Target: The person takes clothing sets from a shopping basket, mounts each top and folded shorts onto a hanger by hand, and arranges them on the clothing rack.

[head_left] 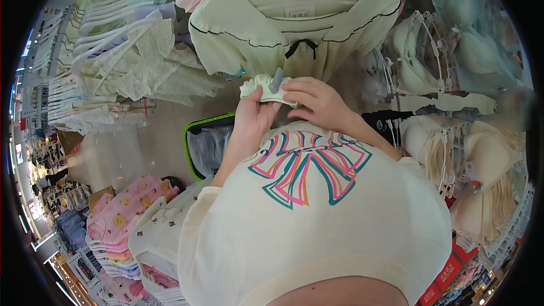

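Near the middle of the head view, a small bunched cream cloth piece (271, 92) with a grey pointed part standing up from it is held between both hands. My left hand (255, 114) grips it from the left and below, thumb along its near side. The fingers of my right hand (317, 101) are bent against its right end. Just beyond the hands hangs a cream garment (243, 37) with black wavy trim and a small black bow (301, 49).
Clothes on white hangers (113, 39) fill the left side. Bras on hangers (419, 56) hang at the right. A green-rimmed black container (190, 153) stands on the floor left of my arms. Pink bear-print clothing (127, 209) is at the lower left.
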`<state>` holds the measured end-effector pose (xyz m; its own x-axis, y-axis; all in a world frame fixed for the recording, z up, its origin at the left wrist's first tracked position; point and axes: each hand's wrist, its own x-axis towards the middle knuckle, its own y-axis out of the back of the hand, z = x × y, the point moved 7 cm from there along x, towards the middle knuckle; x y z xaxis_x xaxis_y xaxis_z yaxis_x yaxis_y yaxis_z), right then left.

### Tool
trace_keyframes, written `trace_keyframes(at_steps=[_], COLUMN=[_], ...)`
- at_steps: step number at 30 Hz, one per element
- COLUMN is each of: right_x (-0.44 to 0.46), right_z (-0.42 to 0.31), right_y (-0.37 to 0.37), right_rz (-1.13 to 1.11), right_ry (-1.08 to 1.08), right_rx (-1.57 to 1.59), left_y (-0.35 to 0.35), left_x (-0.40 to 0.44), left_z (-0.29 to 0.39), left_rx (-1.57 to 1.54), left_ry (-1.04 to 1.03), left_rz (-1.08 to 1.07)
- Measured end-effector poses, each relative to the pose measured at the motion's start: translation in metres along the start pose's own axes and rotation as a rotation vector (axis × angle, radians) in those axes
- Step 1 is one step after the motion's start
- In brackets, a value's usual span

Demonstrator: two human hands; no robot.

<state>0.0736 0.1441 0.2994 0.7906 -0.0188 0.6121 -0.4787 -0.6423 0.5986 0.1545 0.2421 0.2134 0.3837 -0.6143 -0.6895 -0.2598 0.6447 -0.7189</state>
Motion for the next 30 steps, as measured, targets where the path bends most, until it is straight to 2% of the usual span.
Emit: trace_keyframes(at_steps=[3,6,7,10,11,14,15,18,19,22,23,25,27,30], right_x=[-0.005,-0.006,-0.005,-0.004,0.000,0.009,0.012,0.019,0.022,0.016,0.015,0.028,0.040,0.047], right_z=[0.002,0.014,0.018,0.034,0.033,0.034,0.033,0.028,0.025,0.035,0.040,0.030,0.009,-0.009], right_y=[-0.003,0.015,0.021,0.038,0.045,0.054,0.056,0.062,0.065,0.071,0.075,0.096,0.103,0.083], right_rz=[-0.008,-0.012,-0.015,-0.068,-0.047,-0.089,-0.123,-0.202,-0.208,-0.172,-0.151,-0.046,-0.026,-0.248], right_ry=[0.019,-0.027,-0.068,-0.371,-0.388,-0.400,-0.399,-0.396,-0.391,-0.473,-0.509,-0.247,-0.092,-0.170], right_rx=[0.036,0.095,0.128,0.281,0.317,0.362,0.374,0.403,0.401,0.431,0.440,0.012,-0.187,-0.084], left_y=[-0.001,-0.006,-0.009,-0.024,-0.025,-0.041,-0.042,-0.073,-0.076,-0.071,-0.070,-0.086,-0.112,-0.135], left_x=[-0.001,-0.004,-0.008,-0.020,-0.023,-0.027,-0.025,-0.038,-0.036,-0.026,-0.028,-0.035,-0.052,-0.065], left_z=[-0.001,-0.002,0.002,0.015,0.017,0.017,0.021,0.019,0.024,0.022,0.019,0.012,-0.006,-0.028], left_rx=[0.060,0.228,0.392,0.875,0.912,1.329,1.572,1.893,1.788,1.353,1.326,1.555,1.732,1.794], left_ry=[-0.008,0.049,0.060,-0.164,-0.280,-0.518,-0.633,-1.087,-1.129,-0.671,-0.675,-0.716,-0.712,-0.660], left_rz=[0.032,-0.074,-0.157,-0.203,-0.184,-0.447,-0.370,-0.504,-0.527,-0.649,-0.594,-0.613,-0.686,-0.765])
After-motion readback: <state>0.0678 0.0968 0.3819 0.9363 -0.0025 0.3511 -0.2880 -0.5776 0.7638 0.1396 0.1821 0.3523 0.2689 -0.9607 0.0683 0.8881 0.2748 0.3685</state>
